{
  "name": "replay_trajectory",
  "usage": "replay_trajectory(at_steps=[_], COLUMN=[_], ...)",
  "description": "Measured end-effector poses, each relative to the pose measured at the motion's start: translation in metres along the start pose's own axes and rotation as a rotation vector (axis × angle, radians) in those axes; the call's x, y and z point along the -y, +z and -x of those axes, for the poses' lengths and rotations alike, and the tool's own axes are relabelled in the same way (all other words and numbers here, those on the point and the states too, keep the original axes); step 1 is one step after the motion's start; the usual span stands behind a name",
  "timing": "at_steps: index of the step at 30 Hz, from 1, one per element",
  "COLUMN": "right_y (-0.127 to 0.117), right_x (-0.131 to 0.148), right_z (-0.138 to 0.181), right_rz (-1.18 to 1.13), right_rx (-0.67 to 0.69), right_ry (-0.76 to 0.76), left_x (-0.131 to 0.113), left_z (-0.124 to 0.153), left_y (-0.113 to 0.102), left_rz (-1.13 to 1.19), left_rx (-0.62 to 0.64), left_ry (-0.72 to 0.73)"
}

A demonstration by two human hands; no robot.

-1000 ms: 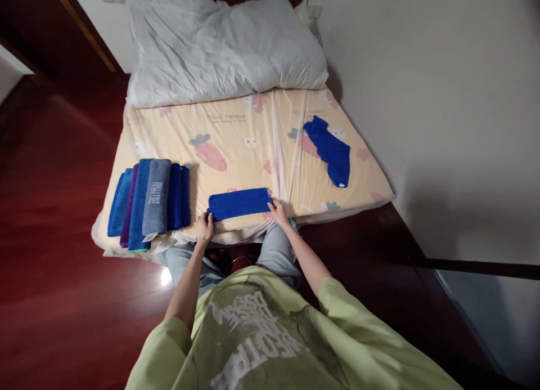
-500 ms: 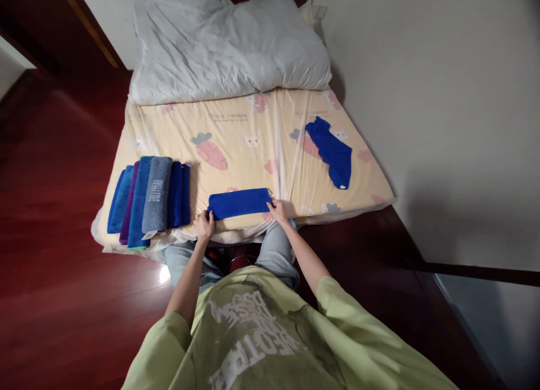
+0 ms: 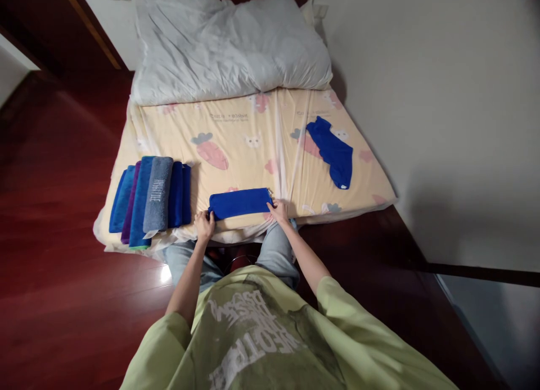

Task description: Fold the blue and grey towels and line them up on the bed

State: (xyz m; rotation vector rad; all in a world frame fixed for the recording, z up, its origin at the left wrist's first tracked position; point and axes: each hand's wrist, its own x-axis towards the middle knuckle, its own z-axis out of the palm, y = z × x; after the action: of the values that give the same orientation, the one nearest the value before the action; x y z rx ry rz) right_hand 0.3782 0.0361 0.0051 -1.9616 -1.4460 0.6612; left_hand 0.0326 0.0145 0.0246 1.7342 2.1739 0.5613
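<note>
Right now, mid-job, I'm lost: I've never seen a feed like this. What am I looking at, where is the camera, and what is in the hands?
There is no machine here: a person works with two bare hands. The single picture comes from a camera worn on the person's head, looking forward and down, so you see their green shirt at the bottom and both arms reaching out. In front lies a mattress with a carrot-print sheet. The left hand grips the left end of a folded blue towel at the near edge; the right hand touches its right end, though how firmly is hard to tell. To the left sits a row of folded towels, blue, purple and one grey. Farther right lies a loose blue cloth, unfolded. A white pillow rests at the far end.
</note>
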Motion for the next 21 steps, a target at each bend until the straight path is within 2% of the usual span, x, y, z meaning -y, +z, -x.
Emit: replay_trajectory(at_steps=[3,6,10,13,17,21], right_y=[-0.001,-0.006,-0.016,-0.020,-0.021,-0.022], right_x=[0.003,0.004,0.003,-0.001,-0.008,-0.012], right_z=[0.005,0.009,0.013,0.014,0.016,0.017], right_rz=[0.030,0.122,0.176,0.158,0.110,0.093], right_rx=[-0.056,-0.127,0.037,0.132,0.167,0.207], right_ry=[-0.067,-0.267,-0.535,-0.564,-0.568,-0.601], left_x=[0.001,0.000,-0.004,-0.004,0.004,0.015], left_z=[-0.002,-0.001,0.004,0.006,0.007,0.008], left_y=[0.001,0.000,-0.002,-0.004,-0.005,-0.005], left_rz=[-0.003,0.037,0.041,0.003,0.051,0.131], left_rx=[0.025,0.029,-0.050,-0.060,0.116,0.139], left_ry=[-0.010,-0.022,-0.021,0.124,0.409,0.482])
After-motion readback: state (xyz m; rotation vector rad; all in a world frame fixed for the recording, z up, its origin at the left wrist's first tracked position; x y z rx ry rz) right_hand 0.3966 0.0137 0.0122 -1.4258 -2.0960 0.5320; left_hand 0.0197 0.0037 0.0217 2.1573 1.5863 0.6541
